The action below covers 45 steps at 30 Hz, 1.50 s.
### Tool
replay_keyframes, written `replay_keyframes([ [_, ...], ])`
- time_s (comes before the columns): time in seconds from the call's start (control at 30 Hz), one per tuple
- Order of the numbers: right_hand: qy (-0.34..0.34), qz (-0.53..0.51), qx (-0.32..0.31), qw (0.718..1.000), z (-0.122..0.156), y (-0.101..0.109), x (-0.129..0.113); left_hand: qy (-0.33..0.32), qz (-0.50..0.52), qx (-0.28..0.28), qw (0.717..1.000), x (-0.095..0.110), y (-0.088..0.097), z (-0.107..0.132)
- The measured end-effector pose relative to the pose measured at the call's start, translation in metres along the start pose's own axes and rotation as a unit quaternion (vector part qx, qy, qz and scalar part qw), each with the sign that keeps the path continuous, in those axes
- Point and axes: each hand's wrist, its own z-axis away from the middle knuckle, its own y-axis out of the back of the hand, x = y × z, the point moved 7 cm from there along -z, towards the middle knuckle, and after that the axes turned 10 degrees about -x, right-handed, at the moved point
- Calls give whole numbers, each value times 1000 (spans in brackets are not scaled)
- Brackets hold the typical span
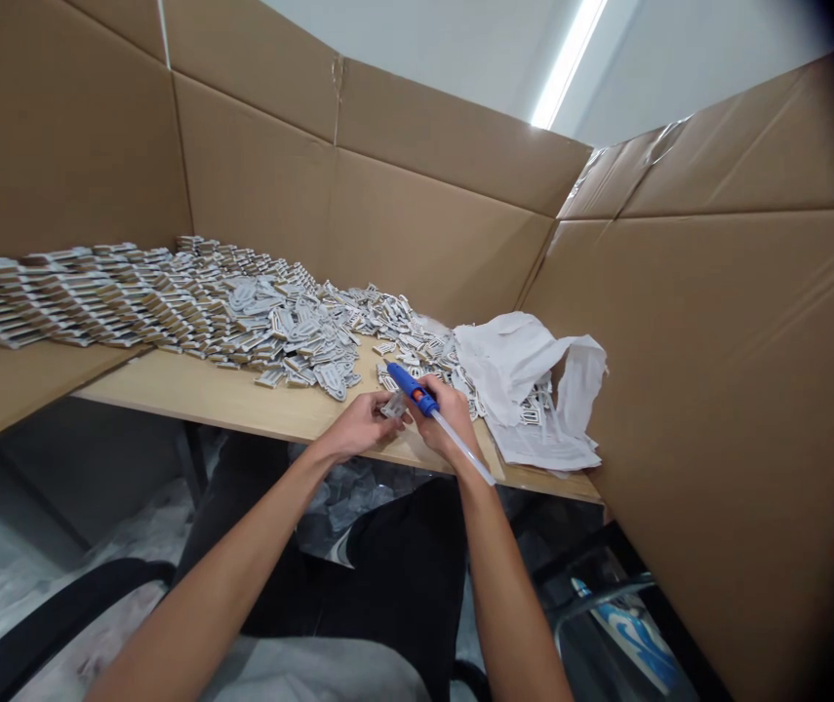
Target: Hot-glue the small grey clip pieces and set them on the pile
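Observation:
My right hand (444, 417) is closed around a blue glue gun (411, 384) with an orange band and a clear glue stick (464, 448) sticking out of its back end. My left hand (359, 425) pinches a small grey-white flat part (394, 405) at the near edge of the wooden table (241, 398), just left of the gun. The two hands nearly touch. Behind them lies a loose heap of the same grey-white parts (314, 336).
Neat stacked rows of parts (72, 292) run along the left. A crumpled white plastic bag (534, 380) with more parts lies to the right. Tall cardboard walls (716, 370) enclose the table at left, back and right. Below are my dark trousers, a chair arm and a blue shoe (632, 639).

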Motion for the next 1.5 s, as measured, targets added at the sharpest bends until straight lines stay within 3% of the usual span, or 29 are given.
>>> replay_keyframes([
  [0.17, 30, 13, -4, 999, -2, -8, -5, -4, 4, 22, 1000, 3, 1, 0],
  [0.3, 70, -7, 25, 997, -2, -2, -13, -19, 54, 56, 997, 4, 4, -1],
  [0.47, 4, -52, -5, 999, 1, 11, 0, -9, 150, 171, 974, -2, 16, 2],
  [0.6, -18, -60, -64, 996, 5, 14, 8, -12, 187, 210, 960, -3, 18, 4],
  [0.83, -21, -57, -118, 991, 4, 4, 4, -31, 141, 205, 968, -2, 19, 3],
  [1.17, -15, -23, -117, 993, 0, -8, 13, -49, 88, 163, 982, -1, 18, 1],
  [1.5, -23, 15, -129, 991, 2, -6, 9, -52, 73, 173, 981, 3, 16, 4],
])
